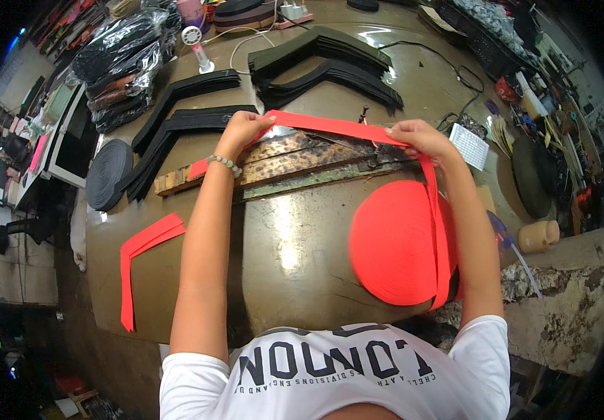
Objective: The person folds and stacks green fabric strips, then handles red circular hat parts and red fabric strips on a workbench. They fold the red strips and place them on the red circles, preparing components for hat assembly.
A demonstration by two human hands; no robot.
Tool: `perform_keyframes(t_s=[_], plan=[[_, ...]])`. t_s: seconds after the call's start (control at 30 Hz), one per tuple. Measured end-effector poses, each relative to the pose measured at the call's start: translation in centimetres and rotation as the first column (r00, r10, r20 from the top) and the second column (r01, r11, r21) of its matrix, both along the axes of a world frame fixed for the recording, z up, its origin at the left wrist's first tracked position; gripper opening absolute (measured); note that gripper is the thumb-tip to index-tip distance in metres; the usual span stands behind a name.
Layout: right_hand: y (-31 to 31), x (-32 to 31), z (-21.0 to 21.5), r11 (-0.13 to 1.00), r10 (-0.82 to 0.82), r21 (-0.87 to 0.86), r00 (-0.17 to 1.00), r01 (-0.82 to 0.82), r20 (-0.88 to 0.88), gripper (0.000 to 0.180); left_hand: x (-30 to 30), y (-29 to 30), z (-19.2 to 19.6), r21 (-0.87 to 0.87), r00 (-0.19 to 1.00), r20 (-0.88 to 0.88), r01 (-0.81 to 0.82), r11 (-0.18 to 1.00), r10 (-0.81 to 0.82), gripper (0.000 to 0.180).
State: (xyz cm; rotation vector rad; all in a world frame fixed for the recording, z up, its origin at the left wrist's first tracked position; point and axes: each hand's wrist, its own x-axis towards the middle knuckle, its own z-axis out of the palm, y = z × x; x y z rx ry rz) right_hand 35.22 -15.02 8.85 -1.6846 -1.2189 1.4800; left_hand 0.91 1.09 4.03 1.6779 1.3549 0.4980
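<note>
1. Head view: a red strap [337, 127] is held taut between both hands above a scorched wooden board [295, 164] on the worktable [295, 238].
2. The strap's long axis is laid nearly left to right, tilted slightly down toward the right hand [417, 136].
3. The left hand [244, 129] is closed on the strap's left part; the fingers are pinched over its upper edge, and a short free end [198, 169] is seen hanging past the wrist toward the lower left.
4. The right hand is closed on the strap at its right bend; the fingertips are curled over it, the exact pinch is partly hidden.
5. From the right hand the strap is turned sharply downward and is run along the right edge of the red roll [396, 241], lying flat just below that hand.
6. The roll is nearer the right arm; it is partly overlapped by the right forearm.
7. The stretched span lies between the fingers of both hands, touching each, with the board directly beneath it; contact with the board cannot be told.
8. Cut red pieces [144, 259] are laid bent at an angle left of the left forearm, well apart from the hands.
9. Black angled stacks [330, 70] are set beyond the strap, farther up the table.
</note>
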Motion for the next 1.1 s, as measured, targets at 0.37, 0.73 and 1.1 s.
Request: perform_keyframes(t_s=[0.37,0.73,1.1], plan=[[-0.6,0.1,-3.4,1.0,-0.004,-0.014,0.999,0.003,-0.054,0.023,0.0,-0.2,0.0,0.03,1.0,-0.021,-0.018,0.999,0.019,0.04],[-1.2,0.2,-0.2,0.987,-0.143,0.126,0.906,0.101,0.398,0.02,0.3,-0.3,-0.3,0.272,0.996,-0.078,-0.026,0.962,0.049,0.036],[3.4,-14.1,6.0,0.199,-0.567,0.935,0.744,-0.293,0.354,0.023,-27.7,-15.0,1.5,0.433,0.836,0.242,-0.548,0.716,0.493,0.035]])
